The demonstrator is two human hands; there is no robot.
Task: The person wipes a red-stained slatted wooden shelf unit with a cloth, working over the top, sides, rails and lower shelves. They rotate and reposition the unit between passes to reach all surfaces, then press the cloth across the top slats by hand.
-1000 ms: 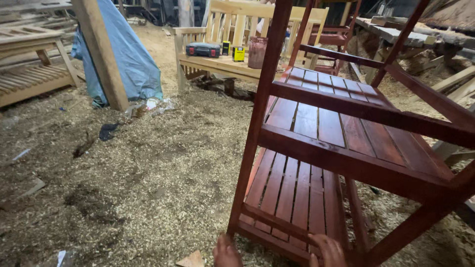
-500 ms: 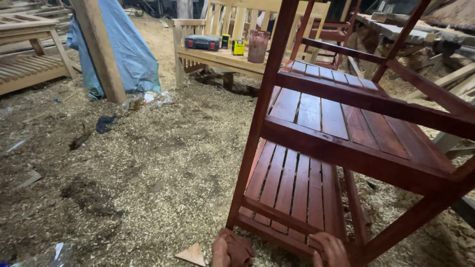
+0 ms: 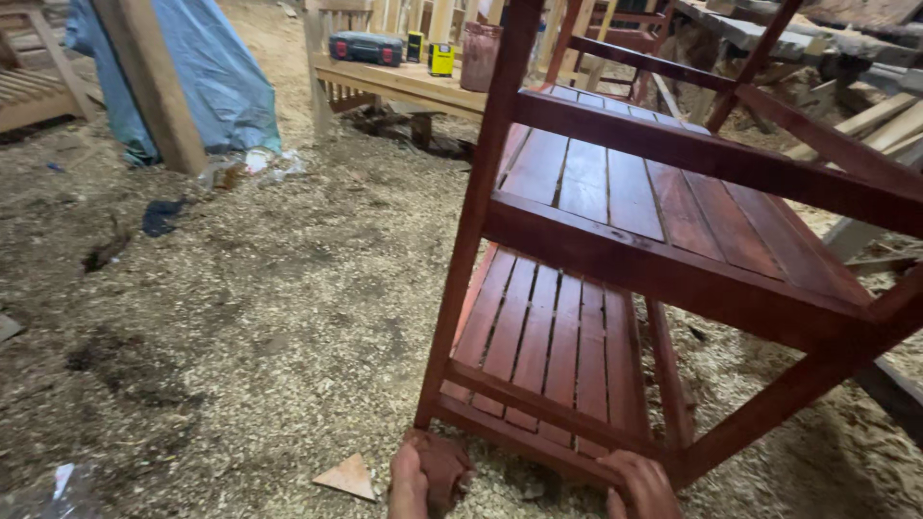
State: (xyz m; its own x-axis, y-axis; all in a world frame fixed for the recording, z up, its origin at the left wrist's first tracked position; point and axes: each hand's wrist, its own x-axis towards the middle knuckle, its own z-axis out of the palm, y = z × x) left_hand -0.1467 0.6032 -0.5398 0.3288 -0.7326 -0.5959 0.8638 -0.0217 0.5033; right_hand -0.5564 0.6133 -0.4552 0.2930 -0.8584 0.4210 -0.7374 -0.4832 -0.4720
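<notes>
My left hand point(image 3: 411, 481) is closed around a reddish-brown rag point(image 3: 444, 463), bunched up and pressed at the foot of the front leg of the red-stained slatted shelf unit point(image 3: 615, 240), right where that leg meets the floor. My right hand point(image 3: 642, 483) curls over the lowest front rail of the same unit, fingers wrapped on the wood. The unit stands just ahead of me on the right, leaning a little, with two slatted shelves in view, one low near my hands and one higher up. The floor point(image 3: 240, 317) under it is packed dirt thick with pale sawdust and shavings, with darker damp-looking patches on the left. A small triangular wood offcut point(image 3: 348, 477) lies just left of my left hand. Farther back, an unpainted wooden bench point(image 3: 404, 82) carries a dark tool case point(image 3: 365, 48), a small yellow gadget point(image 3: 441, 59) and a reddish jar point(image 3: 481, 56). To the left of it a thick wooden post point(image 3: 154, 86) stands in front of a blue plastic sheet point(image 3: 216, 77). Rough timber and planks point(image 3: 865, 115) are heaped at the far right.
</notes>
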